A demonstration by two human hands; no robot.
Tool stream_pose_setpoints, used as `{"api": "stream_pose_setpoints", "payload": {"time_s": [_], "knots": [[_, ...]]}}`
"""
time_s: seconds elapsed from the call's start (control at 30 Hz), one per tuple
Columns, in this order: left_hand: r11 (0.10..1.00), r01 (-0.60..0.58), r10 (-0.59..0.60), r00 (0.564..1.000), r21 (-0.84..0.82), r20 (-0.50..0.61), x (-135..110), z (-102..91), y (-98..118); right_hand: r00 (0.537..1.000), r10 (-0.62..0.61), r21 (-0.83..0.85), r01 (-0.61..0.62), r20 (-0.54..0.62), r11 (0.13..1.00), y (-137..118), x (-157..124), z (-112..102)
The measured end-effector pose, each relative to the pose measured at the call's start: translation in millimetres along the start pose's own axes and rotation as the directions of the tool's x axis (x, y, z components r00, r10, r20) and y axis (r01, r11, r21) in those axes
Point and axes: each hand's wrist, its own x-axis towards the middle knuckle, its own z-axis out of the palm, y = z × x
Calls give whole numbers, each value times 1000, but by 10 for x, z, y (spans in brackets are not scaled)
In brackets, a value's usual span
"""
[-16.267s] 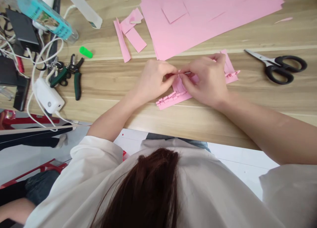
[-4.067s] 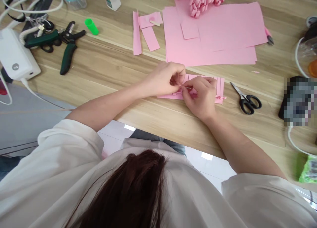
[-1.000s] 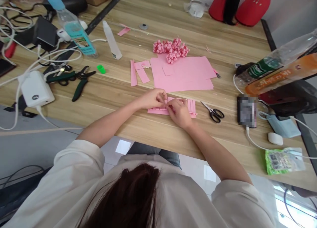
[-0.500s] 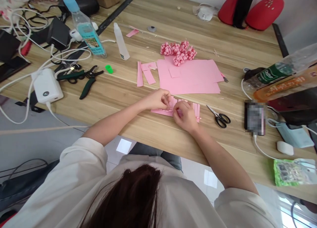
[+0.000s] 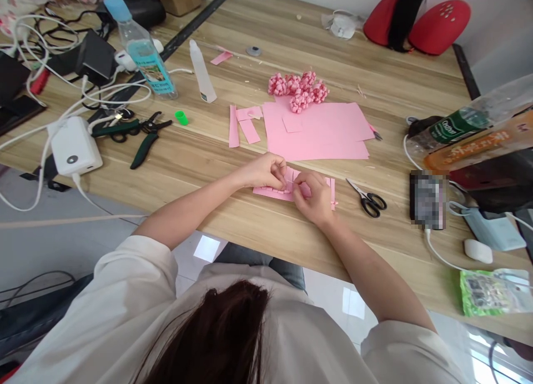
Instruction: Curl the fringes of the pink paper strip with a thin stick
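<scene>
Fingers [image 5: 280,174] of the left hand [image 5: 262,171] and right hand [image 5: 315,198] pinched close on a slit pink paper sheet [image 5: 268,191], on a light wooden worktop [image 5: 195,161]; blue-capped clear plastic bottle [image 5: 144,53] well to the left, contents too small to tell.

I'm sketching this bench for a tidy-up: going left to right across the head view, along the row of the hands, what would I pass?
White power bank → green-handled pliers → left hand → slit pink paper → right hand → black-handled scissors → pixelated phone
</scene>
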Motion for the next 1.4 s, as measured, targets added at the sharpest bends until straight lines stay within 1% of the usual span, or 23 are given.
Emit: {"api": "stream_pose_setpoints", "payload": {"time_s": [0.2,0.37,0.5,0.67,0.87,1.2,1.4], "knots": [[990,-17,25,998,139,-53,-14,-26,20,999,40,9,-40,1,999,2,1,4],[983,-49,56,998,176,-35,-22,-56,14,999,33,25,-33,-4,999,3,-2,10],[987,-46,49,999,153,-20,-16,-60,-2,998,56,17,-56,6,998,3,1,15],[998,-34,33,999,54,11,6,-47,-35,998,56,-8,-56,6,998,-2,3,15],[998,-57,57,998,-6,39,20,-50,-75,1000,15,7,-15,-9,1000,2,7,12],[999,-49,49,996,1,79,-6,-51,-51,1000,1,23,0,-22,1000,11,5,17],[994,-104,101,991,33,86,13,-76,-101,999,-19,24,20,-33,1000,5,5,12]]}}
